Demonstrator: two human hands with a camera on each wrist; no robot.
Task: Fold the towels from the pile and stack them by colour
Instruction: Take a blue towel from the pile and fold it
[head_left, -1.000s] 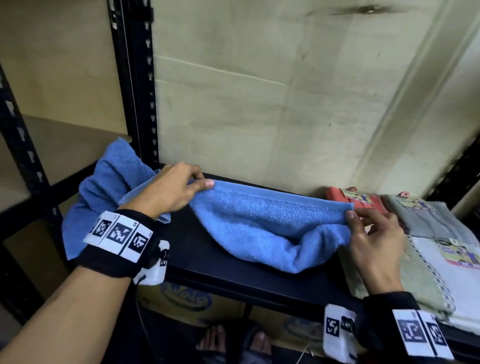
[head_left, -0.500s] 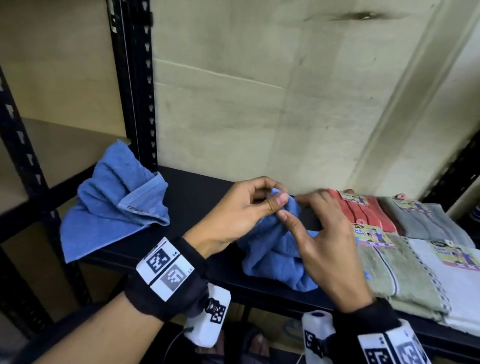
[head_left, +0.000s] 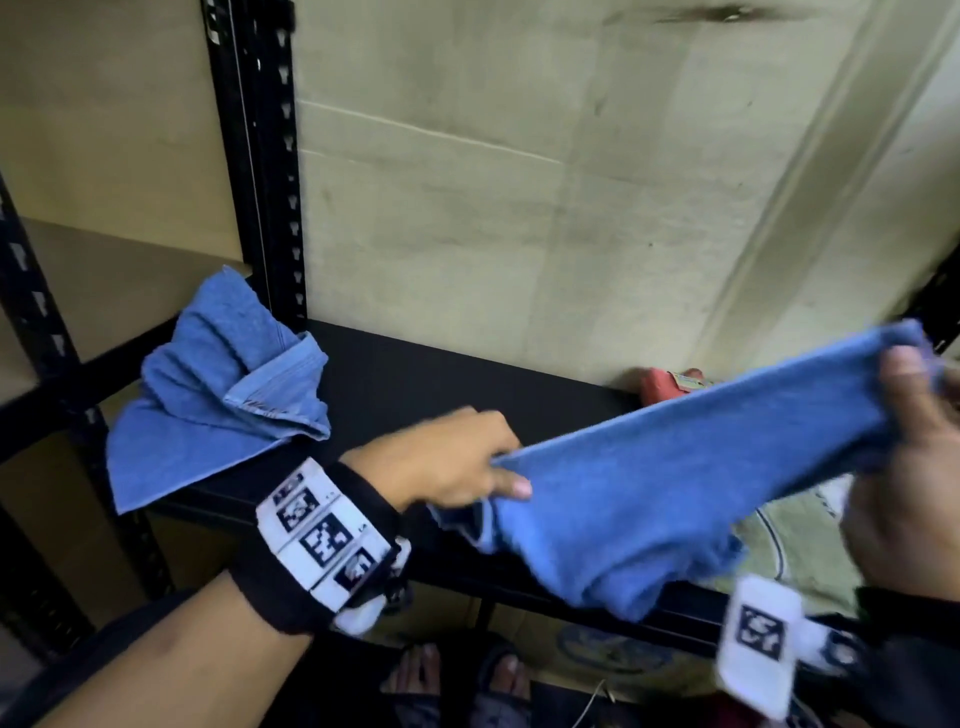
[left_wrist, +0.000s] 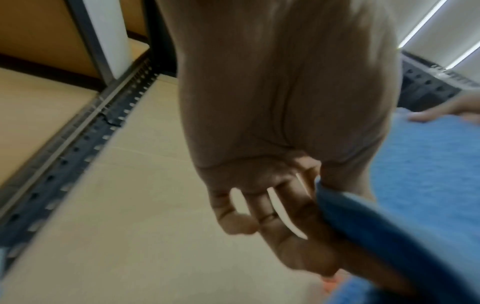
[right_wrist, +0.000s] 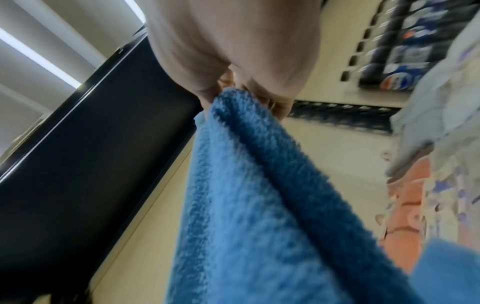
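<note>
A blue towel (head_left: 675, 483) hangs stretched in the air above the black shelf (head_left: 426, 379). My left hand (head_left: 457, 462) pinches its lower left end, thumb against forefinger, as the left wrist view shows (left_wrist: 319, 185). My right hand (head_left: 914, 405) grips the raised right end; in the right wrist view the blue towel (right_wrist: 259, 185) runs down from those fingers. A second blue towel (head_left: 218, 395) lies crumpled on the shelf's left end. Behind the stretched towel a red towel (head_left: 660, 384) peeks out, and a pale green towel (head_left: 795, 540) lies under my right hand.
Black slotted uprights (head_left: 260, 156) frame the shelf on the left, with a beige wall (head_left: 519, 208) close behind. Cardboard boxes (head_left: 613, 649) sit under the shelf. My sandalled feet (head_left: 457, 686) show at the bottom.
My hands met over the shelf half a second ago, then drew apart. The towel is now lifted off the shelf and pulled taut, its right end raised high.
</note>
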